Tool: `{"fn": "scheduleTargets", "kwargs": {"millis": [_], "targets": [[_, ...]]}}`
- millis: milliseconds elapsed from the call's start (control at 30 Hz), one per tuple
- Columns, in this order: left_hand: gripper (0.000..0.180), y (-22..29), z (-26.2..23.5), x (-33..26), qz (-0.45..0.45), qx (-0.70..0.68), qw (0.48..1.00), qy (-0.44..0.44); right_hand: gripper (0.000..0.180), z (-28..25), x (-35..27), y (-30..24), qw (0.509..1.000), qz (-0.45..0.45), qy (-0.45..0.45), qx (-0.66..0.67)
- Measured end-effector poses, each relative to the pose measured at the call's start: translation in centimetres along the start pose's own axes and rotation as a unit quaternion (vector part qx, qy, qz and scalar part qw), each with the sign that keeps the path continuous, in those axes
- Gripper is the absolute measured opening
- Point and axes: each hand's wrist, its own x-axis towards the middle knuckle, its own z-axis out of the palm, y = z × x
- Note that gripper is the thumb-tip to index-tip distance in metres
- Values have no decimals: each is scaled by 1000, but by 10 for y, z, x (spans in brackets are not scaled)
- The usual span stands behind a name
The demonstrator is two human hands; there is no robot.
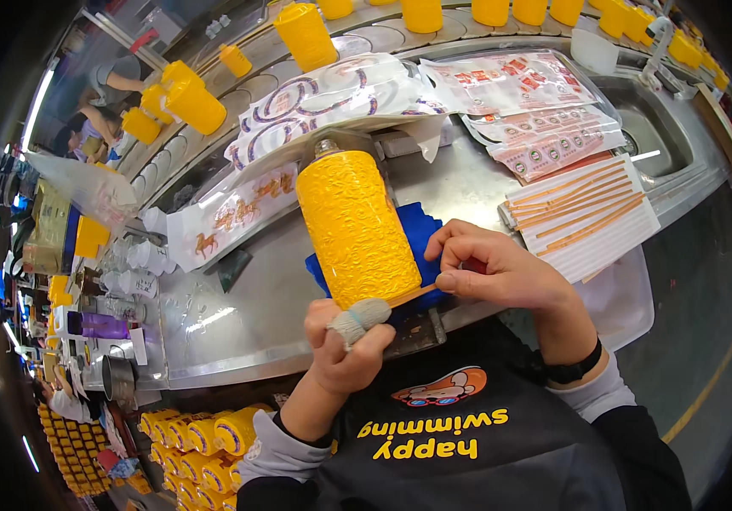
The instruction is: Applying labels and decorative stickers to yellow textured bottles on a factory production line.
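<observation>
A bright yellow embossed cylindrical jar lies tilted in front of me on a metal fixture, its far end against a round metal piece. Beneath it a blue cloth is bunched up. Along the jar's near rim runs a thin orange-brown decal strip. In my left hand, closed, is a grey cloth pad bound with a thin band, pressed against the rim by the strip. My right hand pinches at the strip's free end, its fingers curled and the thumb beside it.
Decal sheets and a white tray of orange-brown strips lie on the steel table. A sink is at the far right. Yellow jars stand on a conveyor behind; more are stacked at lower left.
</observation>
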Motion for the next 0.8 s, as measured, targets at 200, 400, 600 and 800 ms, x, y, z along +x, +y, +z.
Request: {"fn": "scheduleTargets", "kwargs": {"millis": [200, 400, 600, 800], "targets": [[31, 6, 1, -1, -56, 45, 996, 53, 21, -2, 1, 4, 998, -23, -15, -53], [29, 1, 2, 0, -2, 1, 1000, -5, 20, 2, 1, -1, 1000, 13, 3, 4], [31, 7, 0, 0, -58, 45, 996, 46, 20, 3, 3, 1, 999, -17, -15, -28], [28, 2, 3, 3, 9, 8, 1000, -11, 19, 4, 5, 5, 1000, -17, -4, -10]]}}
